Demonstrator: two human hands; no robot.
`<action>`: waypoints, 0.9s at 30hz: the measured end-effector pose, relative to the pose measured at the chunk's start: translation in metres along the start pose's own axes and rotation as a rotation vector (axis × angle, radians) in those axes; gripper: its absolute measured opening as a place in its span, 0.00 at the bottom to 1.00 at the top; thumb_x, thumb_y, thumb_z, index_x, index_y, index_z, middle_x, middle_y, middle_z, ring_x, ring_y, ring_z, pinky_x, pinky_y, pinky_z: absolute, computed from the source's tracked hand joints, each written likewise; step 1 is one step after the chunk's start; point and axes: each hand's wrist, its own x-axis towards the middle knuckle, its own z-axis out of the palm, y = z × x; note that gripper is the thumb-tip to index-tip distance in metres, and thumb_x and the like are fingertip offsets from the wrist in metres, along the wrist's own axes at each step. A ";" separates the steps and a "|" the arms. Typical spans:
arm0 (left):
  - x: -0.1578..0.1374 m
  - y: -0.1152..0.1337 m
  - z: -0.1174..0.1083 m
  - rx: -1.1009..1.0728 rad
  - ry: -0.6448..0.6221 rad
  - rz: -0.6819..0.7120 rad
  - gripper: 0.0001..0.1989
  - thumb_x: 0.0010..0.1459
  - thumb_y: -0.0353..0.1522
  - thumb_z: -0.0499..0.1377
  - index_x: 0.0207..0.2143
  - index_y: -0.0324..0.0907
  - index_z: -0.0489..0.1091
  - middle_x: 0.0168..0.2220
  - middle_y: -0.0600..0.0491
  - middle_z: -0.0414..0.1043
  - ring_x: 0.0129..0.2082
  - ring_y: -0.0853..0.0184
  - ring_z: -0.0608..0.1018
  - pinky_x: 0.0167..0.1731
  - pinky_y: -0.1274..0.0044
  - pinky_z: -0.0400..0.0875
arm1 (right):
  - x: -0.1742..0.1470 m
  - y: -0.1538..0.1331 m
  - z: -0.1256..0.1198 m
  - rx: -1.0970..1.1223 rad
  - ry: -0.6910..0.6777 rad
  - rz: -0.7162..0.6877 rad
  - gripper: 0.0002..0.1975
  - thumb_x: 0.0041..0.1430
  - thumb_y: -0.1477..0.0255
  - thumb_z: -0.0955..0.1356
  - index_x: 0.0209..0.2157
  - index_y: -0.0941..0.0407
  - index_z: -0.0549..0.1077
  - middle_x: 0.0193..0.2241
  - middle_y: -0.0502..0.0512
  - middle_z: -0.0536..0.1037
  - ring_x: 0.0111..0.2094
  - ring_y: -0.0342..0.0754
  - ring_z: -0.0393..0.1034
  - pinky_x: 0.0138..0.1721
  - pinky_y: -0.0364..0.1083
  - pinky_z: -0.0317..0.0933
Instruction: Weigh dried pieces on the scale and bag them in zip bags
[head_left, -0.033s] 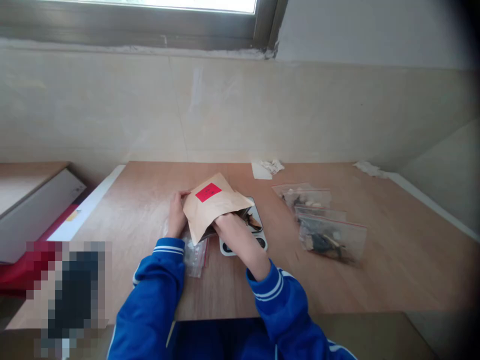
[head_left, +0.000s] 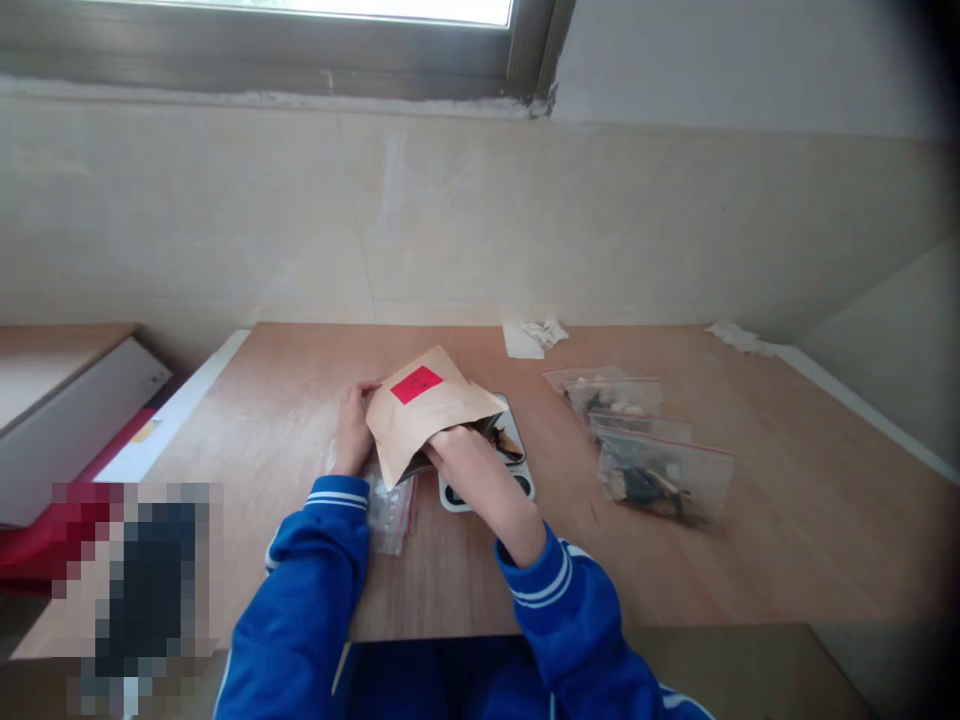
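A person in a blue jacket with white-striped cuffs worked with both hands at a brown paper bag (head_left: 454, 405), which was tilted over the left part of a white scale (head_left: 529, 474) near the middle of a wooden worktop (head_left: 465, 590). The left hand (head_left: 352, 432) gripped the bag by its left edge, its fingers closed on the paper and partly hidden behind it. The right hand (head_left: 456, 452) was tucked into the bag's open mouth, which faced the person; its fingers were out of sight inside, so whether they were open or closed could not be told. A red label (head_left: 417, 385) (its dark marks too small to read) lay across the bag's upper face. Dark and brown dried pieces (head_left: 507, 443) showed on the scale beside the right wrist.

Clear plastic bags (head_left: 390, 520) with red edges lay flat on the worktop just beside the left wrist, partly under the paper bag. To the right, well apart from both hands, more clear bags overlapped in a row: the front bag (head_left: 664, 480) held dark and pale pieces, and the rear bag (head_left: 619, 388) held dark and whitish ones. A white paper (head_left: 523, 341) and a crumpled scrap (head_left: 551, 332) sat at the back, close to the tiled wall (head_left: 450, 220) below a window frame (head_left: 300, 50).
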 end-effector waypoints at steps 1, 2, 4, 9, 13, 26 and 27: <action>0.000 0.000 0.000 -0.009 -0.001 -0.004 0.16 0.52 0.34 0.58 0.45 0.42 0.67 0.43 0.48 0.72 0.44 0.60 0.73 0.46 0.67 0.67 | -0.004 -0.001 -0.005 0.002 0.002 -0.006 0.15 0.64 0.79 0.62 0.47 0.54 0.75 0.45 0.60 0.79 0.46 0.54 0.74 0.48 0.50 0.68; 0.000 -0.001 0.001 -0.016 -0.001 -0.007 0.16 0.52 0.34 0.58 0.44 0.42 0.67 0.43 0.48 0.72 0.44 0.60 0.74 0.45 0.67 0.68 | -0.007 -0.001 -0.009 0.011 0.013 -0.018 0.14 0.65 0.78 0.62 0.47 0.53 0.75 0.45 0.59 0.78 0.46 0.54 0.74 0.47 0.50 0.68; 0.000 -0.001 0.001 -0.022 0.002 -0.011 0.16 0.52 0.35 0.59 0.44 0.42 0.67 0.43 0.48 0.73 0.43 0.60 0.74 0.45 0.67 0.68 | -0.013 -0.002 -0.020 0.064 0.072 -0.049 0.13 0.65 0.76 0.63 0.47 0.52 0.75 0.45 0.57 0.77 0.47 0.53 0.72 0.47 0.51 0.68; 0.001 0.000 0.000 0.000 -0.006 -0.014 0.17 0.51 0.34 0.59 0.45 0.41 0.67 0.43 0.48 0.72 0.44 0.59 0.74 0.46 0.66 0.68 | -0.029 -0.001 -0.043 0.384 0.308 -0.083 0.14 0.66 0.74 0.62 0.48 0.48 0.74 0.49 0.52 0.75 0.51 0.49 0.70 0.53 0.50 0.65; 0.001 0.000 0.000 0.014 -0.011 -0.040 0.17 0.52 0.35 0.59 0.44 0.40 0.67 0.43 0.47 0.72 0.45 0.58 0.74 0.47 0.64 0.68 | -0.040 0.026 -0.043 0.643 0.546 0.087 0.13 0.65 0.68 0.64 0.50 0.50 0.71 0.49 0.55 0.75 0.50 0.49 0.71 0.48 0.48 0.69; 0.006 0.008 0.001 0.127 -0.002 -0.230 0.14 0.58 0.38 0.53 0.43 0.39 0.64 0.38 0.44 0.71 0.39 0.55 0.75 0.41 0.63 0.70 | -0.028 0.146 0.021 0.914 0.643 0.570 0.16 0.51 0.57 0.68 0.36 0.53 0.71 0.36 0.59 0.77 0.34 0.55 0.75 0.28 0.52 0.71; 0.006 0.008 0.001 0.126 -0.003 -0.230 0.14 0.58 0.38 0.53 0.43 0.39 0.64 0.38 0.44 0.71 0.39 0.55 0.75 0.40 0.63 0.70 | -0.026 0.147 0.024 0.899 0.632 0.562 0.16 0.51 0.57 0.69 0.36 0.53 0.71 0.35 0.59 0.77 0.34 0.55 0.75 0.27 0.52 0.71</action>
